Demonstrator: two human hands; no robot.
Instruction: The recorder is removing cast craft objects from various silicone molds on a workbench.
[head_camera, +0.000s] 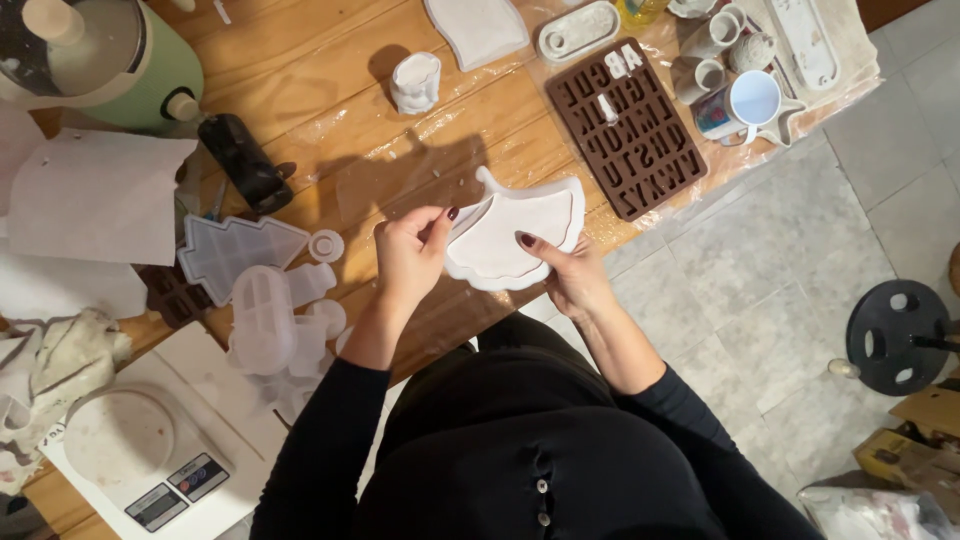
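Both hands are up over the near edge of the plastic-covered wooden table (330, 95), and between them sits a white, fan-shaped, leaf-like silicone mould (515, 235) with a short stem poking up at its top. The left hand (410, 255) has its fingers curled tight on the mould's left edge, thumb pressed on top. The right hand (572, 275) grips the lower right edge, thumb laid across the face and the other fingers tucked underneath. The mould is held just above the tabletop, tilted slightly towards the person, its hollow side facing up.

Off to the left, a clear tree-shaped mould (235, 255) lies flat, and just below it sits a cluster of translucent rounded moulds (275, 320). Nearer the corner, a white digital kitchen scale (150, 470) carries a round white disc. Up ahead, a brown letter-shaped silicone mould tray (625, 125) lies well apart from the hands, a blue-and-white mug (745, 105) just beside it on the right. A small white cast pot (415, 82) stands further back, and a green appliance (110, 55) fills the far left corner.
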